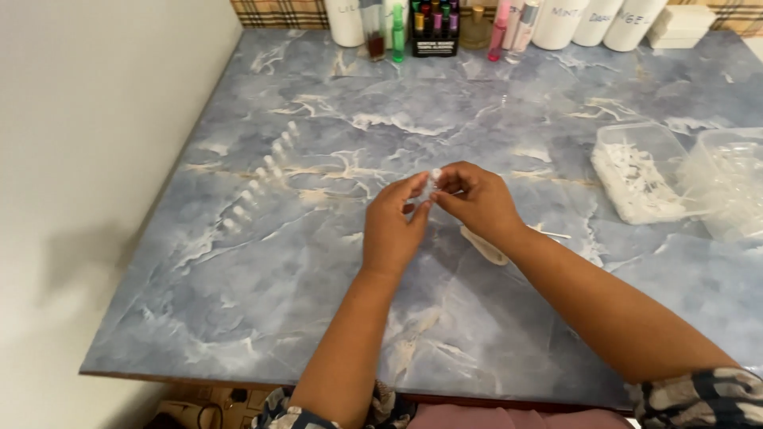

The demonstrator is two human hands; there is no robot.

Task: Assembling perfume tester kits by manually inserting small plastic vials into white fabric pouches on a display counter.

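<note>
Nearest the camera: two bare forearms with patterned sleeve cuffs reach out over a blue marbled worktop [238, 318].

Left hand [391, 230] and right hand [477, 199] meet above the middle of the worktop. Between their fingertips sits a small clear vial [434, 181] with a white top. Left hand closed, thumb and forefinger pinching the vial from the left. Right hand closed too, fingertips gripping its upper part from the right. The vial is held clear of the worktop and roughly upright; finer detail is too small to tell.

Just behind and under the right wrist, a pale flat scrap [485, 246] lies on the worktop.

Left of the vial, well apart: a slanting row of small white-capped vials [261, 176] standing on the worktop, running away from the camera.

Right of the vial, well apart: a clear plastic tub [636, 171] of white bits, and just beside it a second clear tub [731, 183] at the frame edge.

Far beyond the vial, along the back edge: white jars [556, 22], small coloured bottles [433, 24], a green bottle [397, 36], a pink bottle [497, 36].
</note>
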